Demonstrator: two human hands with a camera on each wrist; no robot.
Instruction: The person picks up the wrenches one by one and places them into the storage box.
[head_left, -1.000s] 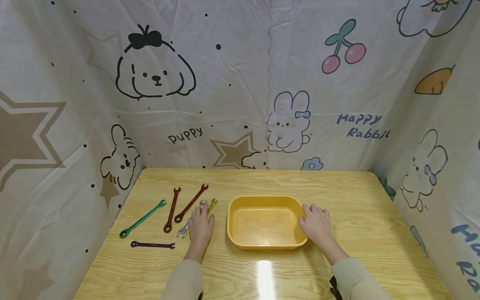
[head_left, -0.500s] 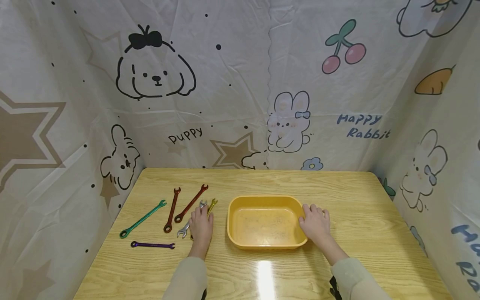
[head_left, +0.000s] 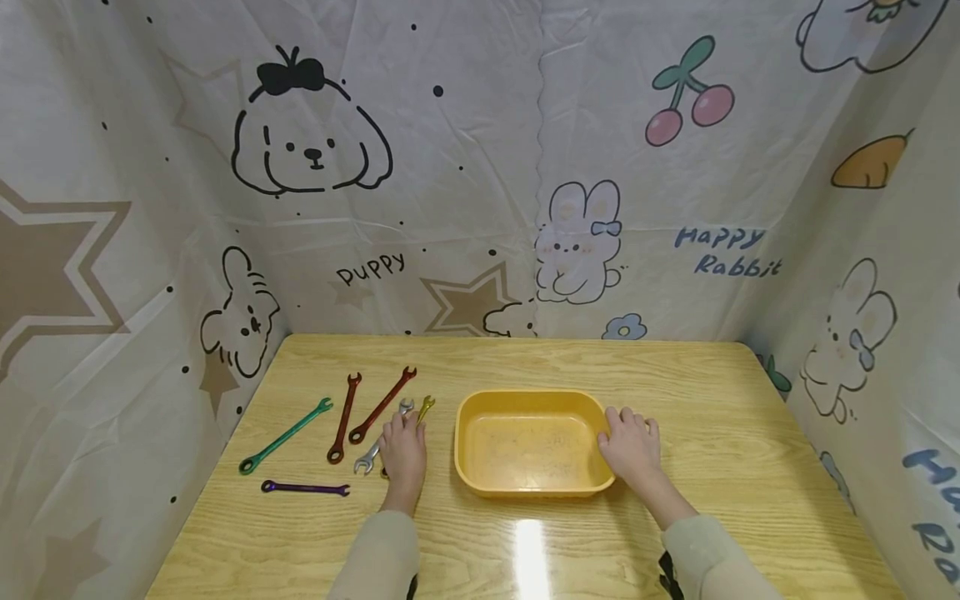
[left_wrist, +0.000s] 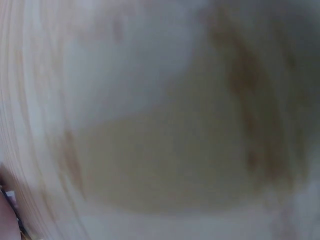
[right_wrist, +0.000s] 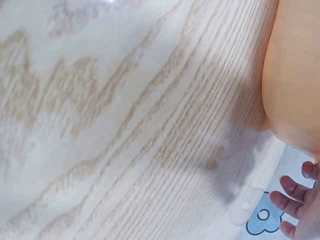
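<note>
In the head view, my left hand (head_left: 403,454) is over a yellow combination wrench (head_left: 426,407), with the thumb on one side and the fingers on the other. The hand hides the wrench's middle; both ends show. Close beside lies a silver wrench (head_left: 367,461), partly covered by the fingers. My right hand (head_left: 632,446) grips the right rim of a yellow plastic tub (head_left: 534,487), its thumb at the inner edge. In the right wrist view, the other fingers (right_wrist: 290,192) are bent outside the tub wall (right_wrist: 292,70). The left wrist view is blurred tabletop.
Left of my left hand lie two dark red wrenches (head_left: 345,417), a green wrench (head_left: 287,436) and a purple wrench (head_left: 305,488). The wooden table (head_left: 720,417) meets a printed cloth (head_left: 465,208) at the back and sides.
My left hand and forearm have shifted slightly to the right, uncovering the lower end of the yellow wrench. My right hand and the tub have stayed put.
</note>
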